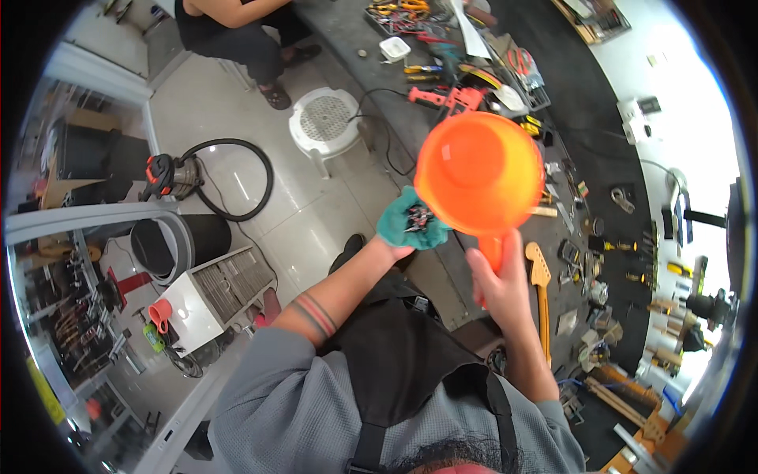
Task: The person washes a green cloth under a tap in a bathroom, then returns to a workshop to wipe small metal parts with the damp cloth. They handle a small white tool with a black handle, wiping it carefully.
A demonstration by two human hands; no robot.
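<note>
Right fist on scoop handle, left hand under a cloth of small parts

Feed on my end: left forearm comes in from lower left, angled up and right, wrist near mid-view. Right forearm rises from lower right, tilted inward.

Left hand [403, 251]: sits beneath the teal cloth [392, 223], carrying it from below. Fingers are covered, so I can't tell how far they spread. Cloth is dished, edges up, with a heap of small parts [418, 219], dark with bits of red, in the middle.

Right hand [508, 284]: closed around the handle of the orange scoop [476, 178], thumb along the left side. I have the scoop up close to the camera, bowl toward top of view, handle toward me. Bowl is round and glossy. I can't tell whether inside or underside faces me. It overlaps the cloth's right edge in view; contact unclear.

Nearby: bench [612, 150] to the right, guitar neck [541, 286] just right of my right hand, red power tool [462, 100] beyond the scoop. White stool [325, 118] left of the bench.
</note>
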